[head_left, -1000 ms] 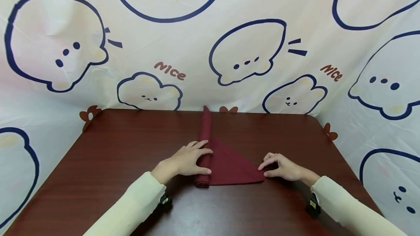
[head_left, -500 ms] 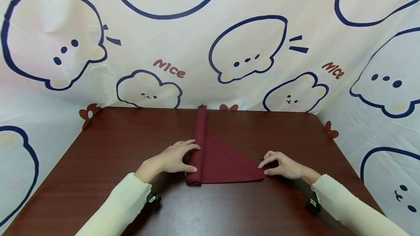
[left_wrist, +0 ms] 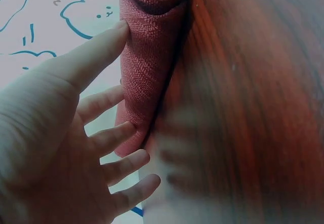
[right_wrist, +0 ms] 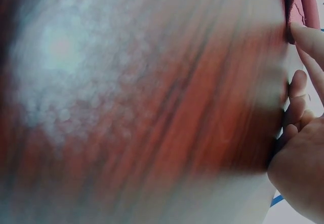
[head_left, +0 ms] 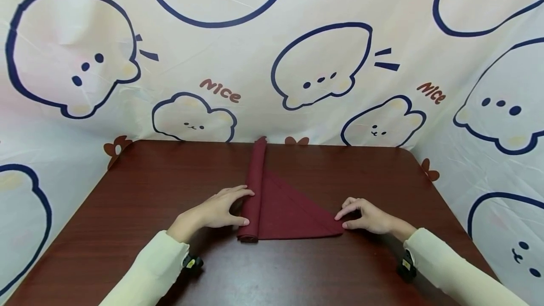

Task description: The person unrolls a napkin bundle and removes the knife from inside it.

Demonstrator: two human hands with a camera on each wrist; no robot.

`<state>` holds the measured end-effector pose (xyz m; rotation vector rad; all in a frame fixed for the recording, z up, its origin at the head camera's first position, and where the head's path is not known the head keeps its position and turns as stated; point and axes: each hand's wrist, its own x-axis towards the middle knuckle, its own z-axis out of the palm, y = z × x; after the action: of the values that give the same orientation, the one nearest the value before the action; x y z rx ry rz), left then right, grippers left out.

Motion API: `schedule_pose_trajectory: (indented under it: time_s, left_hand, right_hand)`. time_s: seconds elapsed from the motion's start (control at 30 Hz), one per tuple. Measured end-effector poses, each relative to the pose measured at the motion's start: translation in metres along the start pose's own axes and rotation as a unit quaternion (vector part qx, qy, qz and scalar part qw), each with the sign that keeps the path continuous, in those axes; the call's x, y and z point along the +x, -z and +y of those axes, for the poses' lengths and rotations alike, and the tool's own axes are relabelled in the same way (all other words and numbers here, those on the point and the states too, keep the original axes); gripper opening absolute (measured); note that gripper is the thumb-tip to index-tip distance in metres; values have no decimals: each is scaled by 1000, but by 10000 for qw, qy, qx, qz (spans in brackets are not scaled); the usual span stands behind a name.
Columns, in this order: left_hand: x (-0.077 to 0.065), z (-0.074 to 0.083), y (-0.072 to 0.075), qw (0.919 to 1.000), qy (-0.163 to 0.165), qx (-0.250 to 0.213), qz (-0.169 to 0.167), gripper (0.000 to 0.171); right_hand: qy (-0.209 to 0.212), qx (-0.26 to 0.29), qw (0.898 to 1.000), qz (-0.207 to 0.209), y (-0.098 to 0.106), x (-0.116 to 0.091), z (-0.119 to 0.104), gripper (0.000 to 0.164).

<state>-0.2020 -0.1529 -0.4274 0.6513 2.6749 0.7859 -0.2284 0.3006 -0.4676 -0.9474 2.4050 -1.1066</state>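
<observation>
The left hand [head_left: 218, 209] is loose, its fingers spread and grasping nothing, with the thumb and forefinger tips resting against the left side of a rolled length of dark red cloth [head_left: 297, 216]. The right hand [head_left: 367, 216], bent at the fingers, pinches that cloth's right corner between thumb and forefinger. Small black devices [head_left: 192, 262] with yellow patches sit at the wrists, just beyond the cuffs of the pale sleeves [head_left: 148, 263]. The roll [head_left: 256, 183] stands between the left hand and the flat part, blocking that hand's way to it from the left. All around lies the dark brown desk [head_left: 374, 169], and past its far, left and right edges hangs a pale backdrop [head_left: 246, 51] with blue-outlined cartoon figures, closing off the space behind. The cloth lies between the two hands: its roll just beside the left one and running from near to the desk's far edge, its flat triangle narrowing rightward to the right one, with a straight near side and a slanting far side. Counted up, there is one cloth, two hands, two sleeves, two devices and one desk; the backdrop shows two "Nice" words and three brown flowers [head_left: 296, 141].
</observation>
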Motion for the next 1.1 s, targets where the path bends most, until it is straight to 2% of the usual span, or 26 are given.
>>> schedule_pose_trajectory:
  time_s: [0.2,0.5,0.67,0.83,1.1]
  left_hand:
    - [0,1,-2,10000,25,-66,-3,72]
    - [3,12,2,9998,66,178,34,70]
    - [9,20,2,9994,-123,183,276,67]
    - [15,26,-5,9975,-372,256,537,65]
    - [21,36,-14,9972,-336,583,328,70]
  right_hand:
    - [9,10,10000,-3,0,0,-2,20]
    - [25,37,10000,27,-1,0,-5,19]
    - [51,59,10000,35,-1,1,-6,19]
    - [97,80,9999,21,0,1,-7,19]
    - [116,69,9999,-2,-1,1,-5,19]
